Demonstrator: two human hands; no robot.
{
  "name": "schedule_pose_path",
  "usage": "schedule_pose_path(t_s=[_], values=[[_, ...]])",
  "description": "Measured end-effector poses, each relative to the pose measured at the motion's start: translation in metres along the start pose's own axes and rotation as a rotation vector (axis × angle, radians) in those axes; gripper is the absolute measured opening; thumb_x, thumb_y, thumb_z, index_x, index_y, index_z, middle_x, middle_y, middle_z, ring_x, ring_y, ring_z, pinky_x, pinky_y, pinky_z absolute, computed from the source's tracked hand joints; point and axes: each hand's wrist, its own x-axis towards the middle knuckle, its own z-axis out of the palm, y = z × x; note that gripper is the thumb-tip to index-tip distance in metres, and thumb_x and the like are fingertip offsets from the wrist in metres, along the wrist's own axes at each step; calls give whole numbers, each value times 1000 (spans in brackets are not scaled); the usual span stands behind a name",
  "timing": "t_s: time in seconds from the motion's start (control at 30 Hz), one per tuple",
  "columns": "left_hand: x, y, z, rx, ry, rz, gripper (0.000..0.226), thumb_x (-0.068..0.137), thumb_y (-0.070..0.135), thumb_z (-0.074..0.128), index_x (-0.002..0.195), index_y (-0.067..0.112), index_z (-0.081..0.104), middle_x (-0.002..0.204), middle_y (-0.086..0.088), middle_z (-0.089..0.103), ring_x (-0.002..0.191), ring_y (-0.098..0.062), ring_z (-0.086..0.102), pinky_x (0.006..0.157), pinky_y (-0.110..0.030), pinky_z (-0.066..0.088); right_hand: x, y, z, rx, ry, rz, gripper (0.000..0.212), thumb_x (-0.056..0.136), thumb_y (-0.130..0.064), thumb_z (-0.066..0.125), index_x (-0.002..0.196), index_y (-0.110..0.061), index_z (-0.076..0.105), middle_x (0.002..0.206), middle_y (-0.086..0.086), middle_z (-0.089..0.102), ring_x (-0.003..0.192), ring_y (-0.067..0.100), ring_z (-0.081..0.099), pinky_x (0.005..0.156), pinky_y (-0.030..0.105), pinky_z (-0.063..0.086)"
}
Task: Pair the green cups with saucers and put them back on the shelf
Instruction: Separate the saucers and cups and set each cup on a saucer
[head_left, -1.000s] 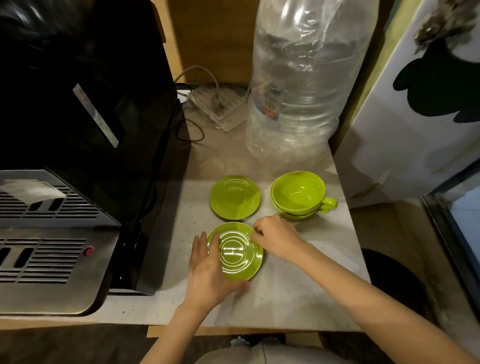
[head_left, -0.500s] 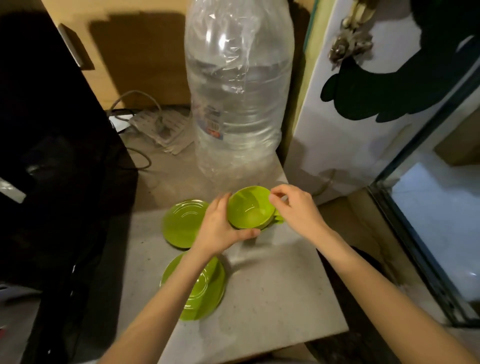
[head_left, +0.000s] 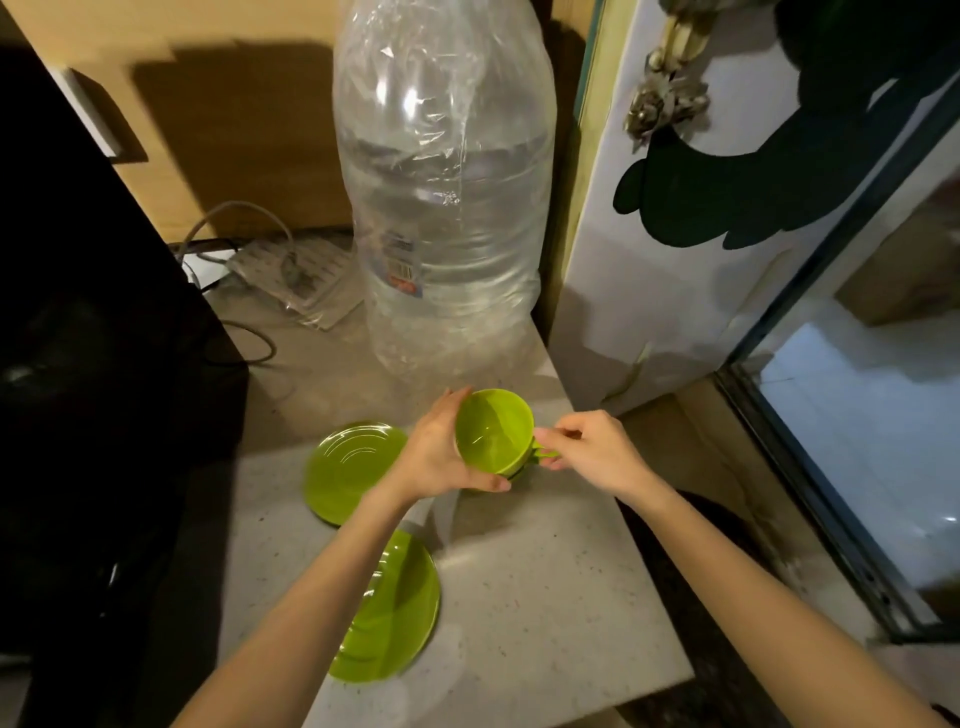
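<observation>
Two green cups are nested at the counter's right side. The top green cup (head_left: 493, 431) is tilted and slightly raised out of the lower cup (head_left: 522, 470), of which only a dark sliver shows. My left hand (head_left: 436, 457) wraps the top cup's left side. My right hand (head_left: 592, 452) pinches a cup handle (head_left: 543, 453) on the right; which cup it belongs to I cannot tell. One green saucer (head_left: 350, 467) lies to the left of the cups. A second green saucer (head_left: 395, 613) lies nearer me, partly under my left forearm.
A large clear water bottle (head_left: 447, 197) stands just behind the cups. A black appliance (head_left: 88, 389) fills the left side. A power strip with cables (head_left: 291, 270) lies at the back. A white panel (head_left: 675, 270) flanks the counter (head_left: 545, 597) on the right, whose edge drops off close by.
Both hands left the near saucer and went to the stacked cups. The left hand now grips the top cup, which has tilted and lifted a little. The view shifted right.
</observation>
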Motion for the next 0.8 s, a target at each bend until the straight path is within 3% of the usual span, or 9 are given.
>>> schedule_pose_path(t_s=[0.1, 0.17, 0.23, 0.33, 0.43, 0.57, 0.67, 0.73, 0.8], values=[[-1, 1, -3, -49, 23, 2, 121, 36, 42, 85, 139, 10, 30, 143, -9, 40, 133, -19, 36, 99, -12, 24, 1, -1, 0, -2, 13, -37, 28, 83, -23, 64, 57, -12, 61, 62, 10, 68, 54, 3, 67, 61, 19, 57], [-1, 1, -6, -75, 56, 8, 121, 33, 46, 81, 138, 12, 31, 141, -7, 42, 129, -18, 40, 94, -9, 24, 3, -4, 0, 26, 17, -52, 28, 83, -22, 64, 56, -15, 62, 57, 1, 66, 52, 1, 66, 60, 17, 56], [-3, 0, -13, -86, 99, 17, 121, 34, 45, 81, 139, 14, 31, 141, -6, 41, 129, -17, 39, 97, -13, 25, 7, -9, 2, 59, 10, -64, 24, 84, -21, 64, 60, -14, 63, 59, 0, 67, 57, 7, 69, 61, 19, 56], [-7, -2, -26, -55, 160, 19, 118, 34, 46, 81, 137, 15, 33, 139, -6, 41, 128, -17, 40, 97, -11, 24, 13, -21, 8, 124, -35, -90, 20, 85, -19, 62, 67, -11, 65, 71, 13, 69, 68, 19, 72, 69, 28, 58], [-16, -11, -40, -3, 229, 15, 123, 27, 59, 72, 136, 13, 36, 137, -9, 44, 126, -20, 42, 94, -6, 21, 22, -33, 23, 152, -99, -121, 18, 87, -14, 59, 73, -4, 64, 64, 8, 64, 50, 1, 66, 56, 14, 54], [-33, -24, -57, 17, 343, -57, 123, 25, 63, 65, 135, 13, 38, 137, -9, 45, 125, -22, 44, 96, -14, 27, 37, -46, 49, 139, -179, -149, 24, 86, -16, 60, 62, -17, 61, 62, 3, 64, 53, 4, 64, 66, 26, 56], [-43, -36, -68, 53, 374, -107, 123, 27, 62, 70, 136, 15, 35, 139, -7, 43, 128, -22, 41, 101, -24, 30, 43, -57, 69, 114, -233, -189, 25, 88, -14, 58, 63, -18, 59, 60, 1, 61, 49, 1, 61, 55, 21, 51], [-48, -45, -73, 68, 379, -145, 118, 35, 48, 84, 137, 15, 34, 142, -7, 41, 131, -23, 38, 105, -27, 29, 46, -63, 79, 29, -242, -243, 28, 88, -17, 57, 60, -22, 57, 58, -1, 58, 52, 6, 56, 55, 26, 47], [-52, -54, -73, 70, 383, -170, 115, 39, 37, 89, 137, 15, 34, 143, -8, 39, 132, -23, 36, 105, -27, 27, 48, -66, 86, -144, -238, -318, 37, 88, -22, 57, 52, -27, 50, 50, -5, 48, 50, 7, 43, 53, 23, 35]])
